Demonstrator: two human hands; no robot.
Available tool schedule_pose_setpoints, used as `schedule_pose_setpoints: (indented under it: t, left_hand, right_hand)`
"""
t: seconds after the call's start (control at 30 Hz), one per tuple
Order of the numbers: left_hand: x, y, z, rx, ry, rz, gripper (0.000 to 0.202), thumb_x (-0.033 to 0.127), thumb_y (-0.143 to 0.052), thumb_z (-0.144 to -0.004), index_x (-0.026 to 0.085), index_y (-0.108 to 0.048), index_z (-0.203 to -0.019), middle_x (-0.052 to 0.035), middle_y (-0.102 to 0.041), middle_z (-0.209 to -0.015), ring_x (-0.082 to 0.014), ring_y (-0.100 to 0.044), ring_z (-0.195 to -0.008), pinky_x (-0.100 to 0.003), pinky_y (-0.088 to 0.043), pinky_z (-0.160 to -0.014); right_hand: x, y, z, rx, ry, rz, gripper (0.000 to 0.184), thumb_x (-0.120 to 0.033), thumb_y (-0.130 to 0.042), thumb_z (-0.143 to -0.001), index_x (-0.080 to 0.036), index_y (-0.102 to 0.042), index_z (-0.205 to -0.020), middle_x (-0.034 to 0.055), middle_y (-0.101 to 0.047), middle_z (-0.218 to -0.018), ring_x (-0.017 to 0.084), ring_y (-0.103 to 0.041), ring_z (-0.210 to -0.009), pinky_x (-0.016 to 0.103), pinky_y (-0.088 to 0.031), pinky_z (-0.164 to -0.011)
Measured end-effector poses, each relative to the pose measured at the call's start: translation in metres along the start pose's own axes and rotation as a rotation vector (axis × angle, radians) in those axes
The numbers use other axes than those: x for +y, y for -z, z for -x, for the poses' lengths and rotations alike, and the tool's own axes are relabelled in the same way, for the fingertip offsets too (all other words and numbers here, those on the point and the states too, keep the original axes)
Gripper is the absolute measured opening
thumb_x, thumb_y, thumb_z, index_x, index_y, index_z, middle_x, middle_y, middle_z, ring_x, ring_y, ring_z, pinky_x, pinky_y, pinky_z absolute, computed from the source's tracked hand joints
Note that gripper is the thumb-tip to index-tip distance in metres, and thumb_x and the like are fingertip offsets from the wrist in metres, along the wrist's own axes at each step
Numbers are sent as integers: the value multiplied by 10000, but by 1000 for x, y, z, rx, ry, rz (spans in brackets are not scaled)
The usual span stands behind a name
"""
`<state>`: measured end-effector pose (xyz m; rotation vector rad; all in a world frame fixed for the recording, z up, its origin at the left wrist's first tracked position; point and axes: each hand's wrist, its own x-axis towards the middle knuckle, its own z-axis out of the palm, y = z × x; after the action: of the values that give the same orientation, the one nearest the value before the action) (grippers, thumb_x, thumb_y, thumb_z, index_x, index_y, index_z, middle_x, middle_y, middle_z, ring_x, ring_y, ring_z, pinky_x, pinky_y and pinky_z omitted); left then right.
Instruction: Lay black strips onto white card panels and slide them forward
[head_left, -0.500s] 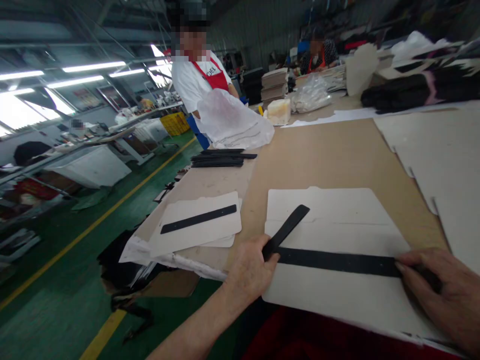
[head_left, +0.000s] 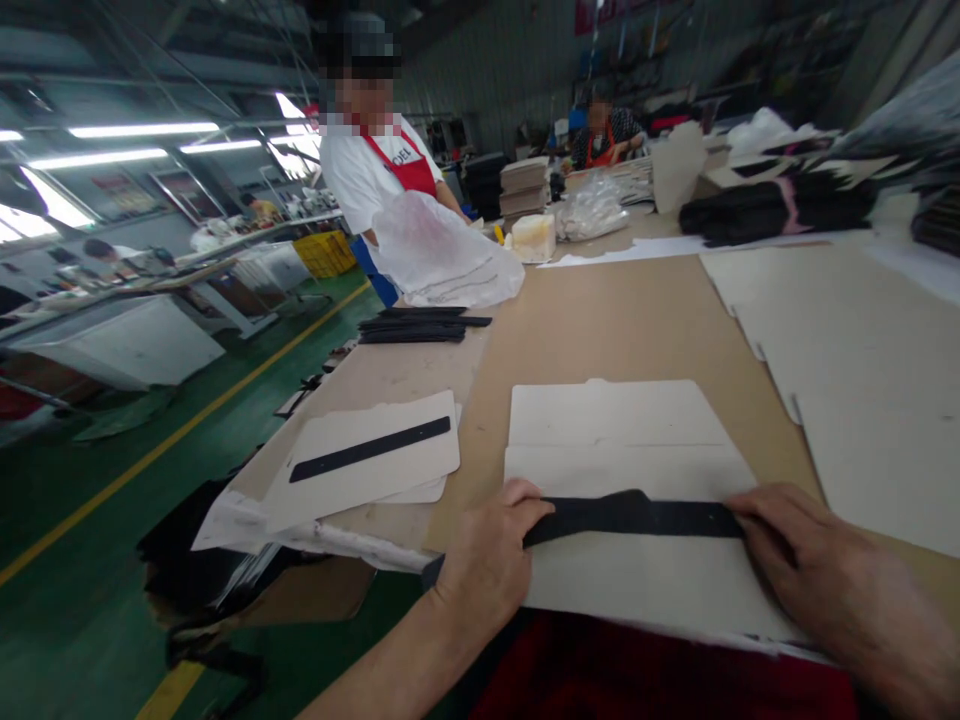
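Observation:
A cream board panel (head_left: 615, 575) lies in front of me, with a flat black strip (head_left: 694, 519) running across it. My left hand (head_left: 499, 545) pinches a second, loose black strip (head_left: 592, 515). One end of this loose strip lies over the left part of the flat strip; its other end pokes out behind my wrist. At the flat strip's right end, my right hand (head_left: 817, 565) is closed, thumb and forefinger on that end. The palm side of each hand is hidden.
To the left lies another cream panel (head_left: 405, 470) bearing a black strip. Beyond it sits a pile of black strips (head_left: 412, 328). A co-worker (head_left: 382, 160) stands by the table holding translucent plastic sheeting (head_left: 450, 255). Large cream sheets (head_left: 877, 400) cover the right side.
The loose strip's far end has swung down from a raised slant to lie nearly along the flat strip. My view has turned slightly right. Both hands keep their closed hold.

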<state>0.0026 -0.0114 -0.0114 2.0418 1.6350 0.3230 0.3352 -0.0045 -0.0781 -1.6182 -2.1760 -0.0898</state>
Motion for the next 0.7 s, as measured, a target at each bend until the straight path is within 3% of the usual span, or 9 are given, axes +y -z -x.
schedule_pose_setpoints:
  t: [0.07, 0.17, 0.33, 0.43, 0.5, 0.6, 0.7]
  left_hand:
    - [0, -2, 3, -81, -21, -97, 638, -31, -453, -762, 296, -654, -1271, 12, -633, -1303, -169, -647, -1099, -275, -499, -1002]
    - [1, -2, 10, -172, -36, -275, 723, -33, -419, -777, 266, -521, -1427, -29, -510, -1497, -199, -606, -1215, -332, -487, -1048]
    - [0, -1, 19, -270, -74, -428, 748, 41, -463, -787, 195, -392, -1516, -84, -328, -1618, -253, -488, -1370, -375, -496, -1060]
    - [-1, 0, 19, -271, -119, -464, 669, 175, -497, -869, 174, -372, -1526, -107, -293, -1627, -291, -492, -1368, -422, -505, -1052]
    - [-1, 3, 19, -279, -119, -457, 641, 372, -526, -927, 174, -385, -1520, -132, -301, -1619, -321, -517, -1342, -470, -499, -1055]
    - [2, 13, 18, -304, -141, -421, 849, 618, -637, -834, 164, -400, -1511, -167, -319, -1603, -358, -513, -1340, -504, -470, -1078]
    - [3, 28, 14, -369, -190, -397, 898, 553, -735, -768, 160, -405, -1506, -168, -345, -1592, -373, -530, -1321, -516, -493, -1050]
  right_hand:
    - [-8, 8, 3, -56, 79, 82, 296, -261, -433, -946, -288, -639, -1157, 35, -695, -1111, 201, -704, -781, 298, -580, -583]
    - [-20, 19, 8, -63, 154, 228, 505, -89, -416, -850, -284, -628, -1265, 58, -689, -1162, 239, -696, -862, 319, -610, -592]
    - [-30, 28, 7, -47, 317, 360, 619, 12, -416, -722, -244, -668, -1225, 85, -710, -1117, 272, -685, -877, 329, -609, -524]
    - [-31, 28, 0, -116, 371, 366, 595, 37, -431, -715, -191, -668, -1211, 112, -701, -1121, 273, -675, -903, 367, -626, -624]
    - [-31, 30, -5, -190, 395, 331, 516, 1, -473, -742, -173, -681, -1180, 126, -697, -1117, 288, -665, -942, 425, -623, -736]
    - [-31, 36, -8, -201, 399, 247, 374, -170, -555, -825, -188, -695, -1171, 126, -698, -1169, 313, -658, -1031, 492, -592, -871]
    - [-26, 41, -5, -110, 414, 169, 531, -396, -648, -785, -173, -668, -1267, 156, -661, -1297, 360, -656, -1105, 497, -610, -842]
